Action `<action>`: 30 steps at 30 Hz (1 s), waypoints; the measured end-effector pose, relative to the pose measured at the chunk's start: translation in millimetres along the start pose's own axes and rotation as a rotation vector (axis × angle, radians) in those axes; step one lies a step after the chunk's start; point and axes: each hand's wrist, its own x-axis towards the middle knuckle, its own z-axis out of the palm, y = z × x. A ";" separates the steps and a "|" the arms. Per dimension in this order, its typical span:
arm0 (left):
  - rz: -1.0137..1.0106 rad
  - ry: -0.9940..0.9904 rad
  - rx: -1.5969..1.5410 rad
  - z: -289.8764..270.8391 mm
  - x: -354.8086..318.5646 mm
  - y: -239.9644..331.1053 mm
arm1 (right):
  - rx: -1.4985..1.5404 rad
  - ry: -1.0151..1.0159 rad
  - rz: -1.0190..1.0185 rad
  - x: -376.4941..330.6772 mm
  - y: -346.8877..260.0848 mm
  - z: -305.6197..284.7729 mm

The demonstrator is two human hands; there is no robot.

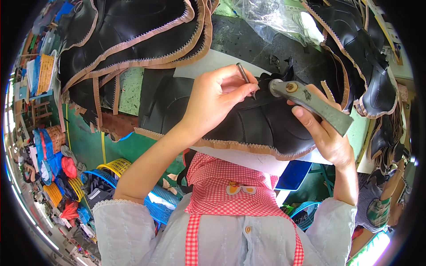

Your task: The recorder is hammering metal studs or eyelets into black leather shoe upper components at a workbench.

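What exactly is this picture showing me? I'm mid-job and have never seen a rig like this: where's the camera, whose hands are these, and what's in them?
There is no machine here, just a person's two bare hands. The one view comes from a wide fisheye camera on their head, looking down, so straight edges bend near the rim. Picture left is their left.

The left hand pinches a slim metal tool, its lower end at a black panel with a tan zigzag edge. The right hand grips a hammer with a grey metal head.

On the worktop lie more black pieces and clear plastic wrapping.
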 end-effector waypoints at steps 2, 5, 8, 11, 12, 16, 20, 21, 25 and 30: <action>-0.007 -0.003 0.001 0.6 0.2 -0.3 | -0.072 -0.015 -0.022 -0.8 -3.6 -2.0; 0.129 0.043 0.106 4.3 -2.6 -3.5 | -0.043 -0.018 -0.067 -0.1 -2.6 -9.2; 0.362 0.112 0.363 13.1 -9.2 -4.4 | 0.005 0.157 -0.095 -15.3 -20.3 -15.8; 0.611 0.135 0.658 17.8 -11.1 1.1 | 0.301 -0.037 -0.357 -22.5 -1.5 -30.7; 0.615 0.096 0.730 16.7 -14.5 8.0 | 0.009 -0.070 -0.248 -27.6 -7.7 -25.3; 0.524 0.124 0.534 7.9 -16.3 -7.9 | -0.168 0.036 -0.211 -9.3 -25.8 8.4; -0.024 -0.038 -0.017 -4.6 0.8 -0.5 | -0.259 -0.093 -0.027 -14.4 6.1 15.5; -0.005 -0.051 0.014 -4.5 1.1 -0.1 | -0.259 -0.096 -0.031 -15.9 8.8 15.7; 0.024 -0.061 0.066 -7.1 -0.6 -1.3 | -0.209 -0.021 -0.107 -16.1 11.4 22.2; 0.188 -0.003 0.163 0.5 -5.5 -3.4 | -0.213 -0.055 -0.051 -14.5 4.3 10.2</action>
